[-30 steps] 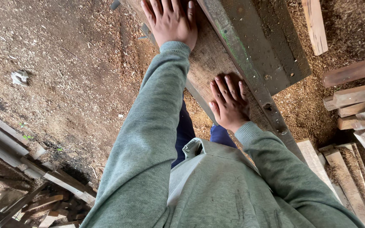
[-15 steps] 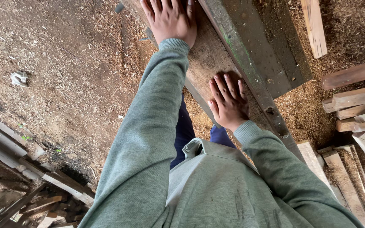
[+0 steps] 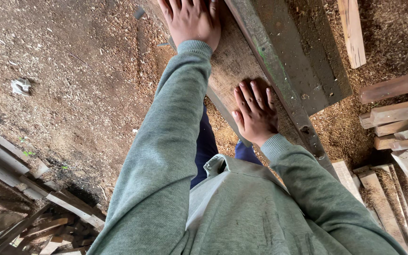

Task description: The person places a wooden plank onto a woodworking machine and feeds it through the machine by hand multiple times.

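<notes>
Little had shifted since earlier: both hands stayed put. Left hand (image 3: 192, 21) at twelve o'clock and right hand (image 3: 256, 111) lay flat, fingers spread wide, pressing the wooden plank (image 3: 232, 61) against the green rail (image 3: 272, 71), seemingly to steady it.

Left hand (image 3: 192, 21) fingertips and board (image 3: 234, 61) cut off above
</notes>
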